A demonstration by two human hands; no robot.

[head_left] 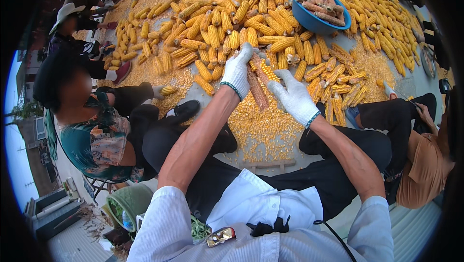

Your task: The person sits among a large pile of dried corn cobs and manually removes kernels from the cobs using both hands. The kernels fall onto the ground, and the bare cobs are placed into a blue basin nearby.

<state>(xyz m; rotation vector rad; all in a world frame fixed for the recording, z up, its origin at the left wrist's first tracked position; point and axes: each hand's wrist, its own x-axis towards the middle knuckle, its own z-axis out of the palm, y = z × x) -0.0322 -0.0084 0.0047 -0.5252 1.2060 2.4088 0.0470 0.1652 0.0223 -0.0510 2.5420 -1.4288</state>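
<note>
We hold a half-stripped cob (258, 80) between both gloved hands, above the loose kernels (261, 126) on the ground in front of our knees. The left hand (237, 71) is wrapped round its upper end, fingers curled shut on it; the right hand (292, 97) presses against its side, thumb reaching toward the remaining yellow rows (how firmly it grips, we cannot tell). The cob looks stiff, light and rough, so it should not slip in cloth gloves; the bare stripped length seems the best place to hold. Beyond lies the corn heap (241, 15) with a blue basin (309, 20) of spent cobs. Other people sit at either side.
</note>
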